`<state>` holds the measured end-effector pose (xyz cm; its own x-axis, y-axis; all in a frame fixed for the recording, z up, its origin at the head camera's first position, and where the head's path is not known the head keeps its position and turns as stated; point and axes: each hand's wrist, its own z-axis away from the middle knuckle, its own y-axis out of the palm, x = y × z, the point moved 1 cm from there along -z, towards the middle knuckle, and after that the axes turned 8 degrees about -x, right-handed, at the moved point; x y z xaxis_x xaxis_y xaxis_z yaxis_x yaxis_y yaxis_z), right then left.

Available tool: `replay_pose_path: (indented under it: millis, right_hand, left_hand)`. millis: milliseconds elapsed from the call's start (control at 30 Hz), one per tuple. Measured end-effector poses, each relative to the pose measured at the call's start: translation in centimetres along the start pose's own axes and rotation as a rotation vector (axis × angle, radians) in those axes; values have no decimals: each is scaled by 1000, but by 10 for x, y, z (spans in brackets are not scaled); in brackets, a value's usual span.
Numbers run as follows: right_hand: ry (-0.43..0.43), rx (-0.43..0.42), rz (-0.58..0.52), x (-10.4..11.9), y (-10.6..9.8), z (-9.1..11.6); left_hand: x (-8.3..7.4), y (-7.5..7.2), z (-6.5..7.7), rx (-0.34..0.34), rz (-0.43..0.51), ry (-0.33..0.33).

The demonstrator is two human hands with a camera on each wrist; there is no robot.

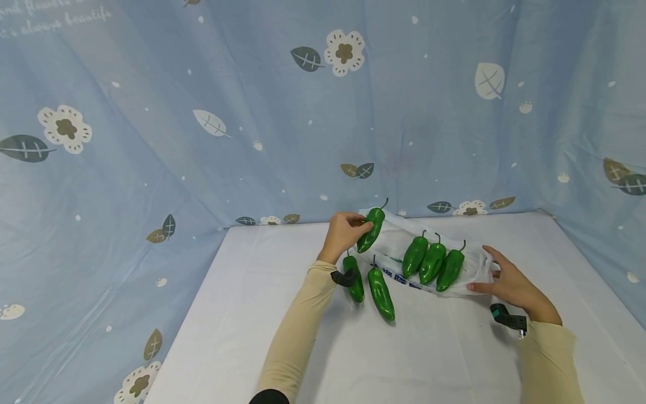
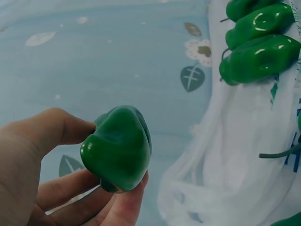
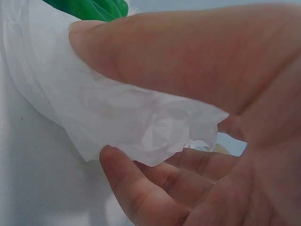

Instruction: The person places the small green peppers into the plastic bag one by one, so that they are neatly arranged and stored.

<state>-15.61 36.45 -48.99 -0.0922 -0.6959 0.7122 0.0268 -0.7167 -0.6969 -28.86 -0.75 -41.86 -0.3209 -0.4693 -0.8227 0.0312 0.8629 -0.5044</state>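
Pepper (image 1: pixel 370 230) pinched in my left hand (image 1: pixel 345 234), mid-frame, long axis slanting stem up-right; bag (image 1: pixel 395 240) mostly lower right, right hand (image 1: pixel 515 286) half-curled there, grip unclear.

Both arms (image 1: pixel 296 322) outstretched, left hand (image 1: pixel 340 237) raised in a pinch, right hand (image 1: pixel 520 289) lower, thumb (image 3: pixel 160 52) and fingers (image 3: pixel 131 183) parted

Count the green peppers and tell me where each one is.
6: one green pepper in the left hand, three peppers side by side on the white plastic bag, two peppers on the table to their left. No others show.
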Motion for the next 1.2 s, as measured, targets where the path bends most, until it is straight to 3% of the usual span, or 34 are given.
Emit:
replay_pose_path:
  millis: [367,1200]
  right_hand:
    - [-5,-1,-1,-1,0,0]
    - [0,2,-12,0,-1,0]
  left_hand:
    - [-1,11,-2,7,-29,23]
    - [-3,32,-6,38,-52,-5]
